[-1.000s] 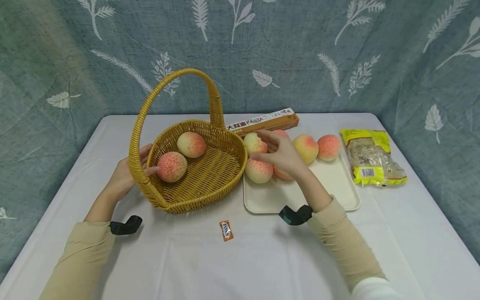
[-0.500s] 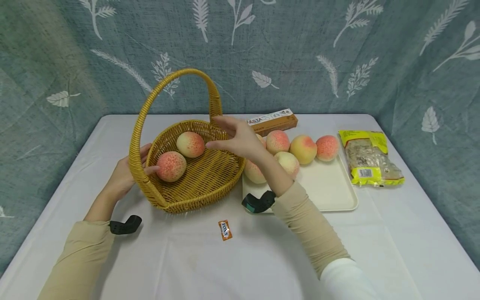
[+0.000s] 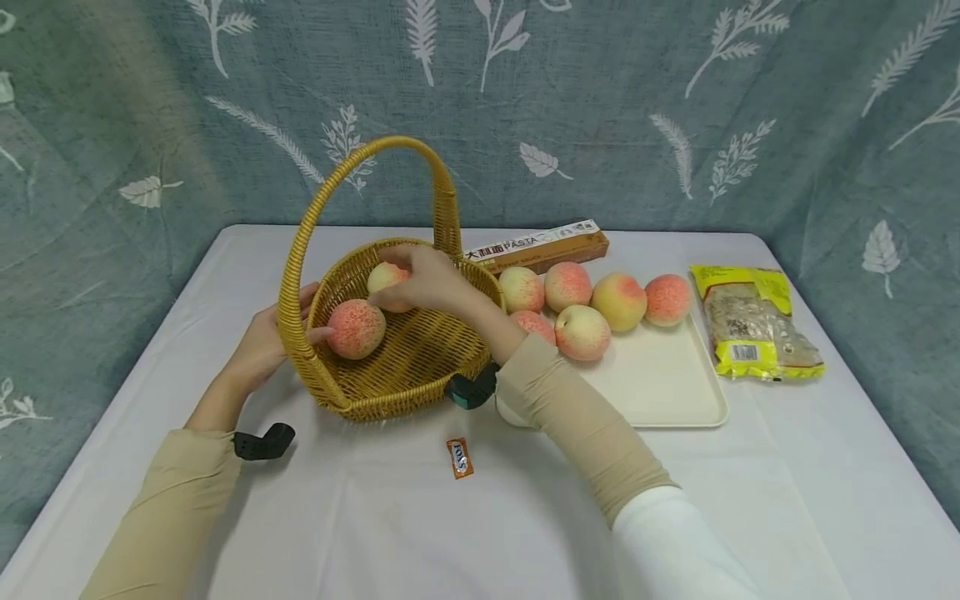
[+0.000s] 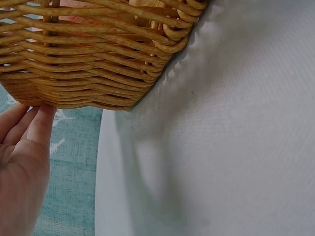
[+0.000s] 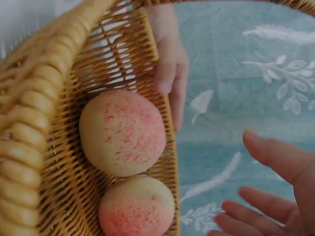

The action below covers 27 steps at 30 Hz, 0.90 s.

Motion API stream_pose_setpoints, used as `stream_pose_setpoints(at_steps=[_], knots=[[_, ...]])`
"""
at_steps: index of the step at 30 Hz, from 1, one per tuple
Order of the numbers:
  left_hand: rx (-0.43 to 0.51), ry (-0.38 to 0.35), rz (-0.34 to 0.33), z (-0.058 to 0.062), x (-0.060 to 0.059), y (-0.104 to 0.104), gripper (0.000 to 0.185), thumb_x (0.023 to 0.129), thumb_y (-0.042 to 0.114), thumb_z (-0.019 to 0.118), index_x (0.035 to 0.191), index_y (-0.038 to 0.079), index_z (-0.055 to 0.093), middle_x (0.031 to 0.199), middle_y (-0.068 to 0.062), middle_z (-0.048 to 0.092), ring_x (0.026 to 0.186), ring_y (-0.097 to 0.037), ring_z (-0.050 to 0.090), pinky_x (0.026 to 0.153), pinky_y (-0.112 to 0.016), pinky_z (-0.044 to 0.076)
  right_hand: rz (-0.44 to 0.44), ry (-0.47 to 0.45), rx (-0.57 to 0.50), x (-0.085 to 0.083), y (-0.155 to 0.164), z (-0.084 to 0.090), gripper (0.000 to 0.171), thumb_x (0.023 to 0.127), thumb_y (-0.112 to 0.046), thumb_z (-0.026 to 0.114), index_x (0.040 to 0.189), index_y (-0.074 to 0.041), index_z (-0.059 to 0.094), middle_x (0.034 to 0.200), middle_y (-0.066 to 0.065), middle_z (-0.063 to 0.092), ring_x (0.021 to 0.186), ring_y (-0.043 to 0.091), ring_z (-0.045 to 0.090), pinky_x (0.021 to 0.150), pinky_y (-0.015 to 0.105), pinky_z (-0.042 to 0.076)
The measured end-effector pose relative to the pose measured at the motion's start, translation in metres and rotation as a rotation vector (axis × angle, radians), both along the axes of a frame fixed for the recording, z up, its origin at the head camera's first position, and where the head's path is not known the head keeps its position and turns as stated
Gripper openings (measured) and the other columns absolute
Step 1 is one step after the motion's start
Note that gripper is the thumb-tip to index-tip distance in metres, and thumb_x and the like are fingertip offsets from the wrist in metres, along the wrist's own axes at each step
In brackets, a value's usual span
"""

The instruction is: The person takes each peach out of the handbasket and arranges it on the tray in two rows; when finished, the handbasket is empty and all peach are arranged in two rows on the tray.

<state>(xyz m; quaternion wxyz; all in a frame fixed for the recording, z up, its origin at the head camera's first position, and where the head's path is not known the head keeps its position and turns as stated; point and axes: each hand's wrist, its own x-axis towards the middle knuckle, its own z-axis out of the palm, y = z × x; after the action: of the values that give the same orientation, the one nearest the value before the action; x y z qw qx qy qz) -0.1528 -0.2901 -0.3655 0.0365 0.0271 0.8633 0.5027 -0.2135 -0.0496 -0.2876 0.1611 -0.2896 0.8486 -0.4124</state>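
A FOX'S packet [image 3: 460,458] lies nearest on the white-covered table [image 3: 360,525]. Beyond, towards its left edge, the left hand [image 3: 264,343] grips the rim of a wicker basket [image 3: 397,406] holding a front peach [image 3: 357,329] and a rear peach [image 3: 381,279]; the right hand [image 3: 431,282], fingers spread, is over the latter. Six more peaches [image 3: 582,333] crowd the tray's rear edge.

The right fingers [image 3: 401,252] arch over the rear peach [image 3: 382,278] in a basket [image 3: 405,403] (which the left fingers [image 3: 308,294] hold).
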Motion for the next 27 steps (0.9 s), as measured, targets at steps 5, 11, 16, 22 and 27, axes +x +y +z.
stream_pose_setpoints(at_steps=[5, 11, 16, 22, 27], knots=[[0.04, 0.0, -0.002, 0.0, 0.001, -0.001, 0.078, 0.08, 0.023, 0.067, 0.142, 0.014, 0.02, 0.14, -0.006, 0.03, 0.126, -0.024, 0.029, 0.099, -0.045, 0.029, -0.004, 0.162, 0.056, -0.008, -0.017, 0.001, 0.061, 0.079, -0.026, 0.067, 0.132, -0.011, 0.041, 0.132, 0.002, 0.042, 0.116, 0.017, 0.043, 0.09, 0.023, 0.039], [0.033, -0.004, 0.006, 0.0, 0.002, -0.001, 0.079, 0.079, 0.026, 0.067, 0.142, 0.013, 0.02, 0.141, -0.007, 0.029, 0.128, -0.024, 0.026, 0.1, -0.046, 0.027, 0.035, 0.15, 0.125, -0.011, -0.03, -0.003, 0.061, 0.08, -0.028, 0.066, 0.133, -0.014, 0.04, 0.131, 0.003, 0.044, 0.104, 0.016, 0.051, 0.087, 0.023, 0.04], [0.062, -0.004, 0.001, -0.001, 0.002, 0.001, 0.078, 0.079, 0.026, 0.067, 0.141, 0.013, 0.023, 0.141, -0.008, 0.029, 0.128, -0.025, 0.025, 0.1, -0.047, 0.026, 0.082, 0.088, 0.224, -0.014, -0.035, -0.012, 0.062, 0.078, -0.031, 0.067, 0.133, -0.018, 0.041, 0.131, 0.0, 0.044, 0.115, 0.018, 0.043, 0.086, 0.025, 0.041], [0.082, -0.002, 0.0, 0.001, 0.002, 0.0, 0.078, 0.078, 0.024, 0.068, 0.141, 0.011, 0.023, 0.141, -0.009, 0.028, 0.128, -0.024, 0.025, 0.1, -0.047, 0.026, 0.141, 0.111, 0.235, -0.017, -0.038, -0.007, 0.061, 0.079, -0.03, 0.066, 0.133, -0.017, 0.041, 0.134, -0.003, 0.041, 0.121, 0.014, 0.037, 0.094, 0.024, 0.035], [0.098, 0.001, -0.004, 0.0, 0.003, -0.003, 0.078, 0.079, 0.023, 0.068, 0.141, 0.011, 0.023, 0.141, -0.007, 0.028, 0.128, -0.025, 0.025, 0.1, -0.047, 0.026, 0.149, 0.114, 0.243, -0.017, -0.042, -0.003, 0.061, 0.08, -0.029, 0.065, 0.134, -0.015, 0.039, 0.134, -0.002, 0.04, 0.121, 0.012, 0.036, 0.096, 0.023, 0.033]])
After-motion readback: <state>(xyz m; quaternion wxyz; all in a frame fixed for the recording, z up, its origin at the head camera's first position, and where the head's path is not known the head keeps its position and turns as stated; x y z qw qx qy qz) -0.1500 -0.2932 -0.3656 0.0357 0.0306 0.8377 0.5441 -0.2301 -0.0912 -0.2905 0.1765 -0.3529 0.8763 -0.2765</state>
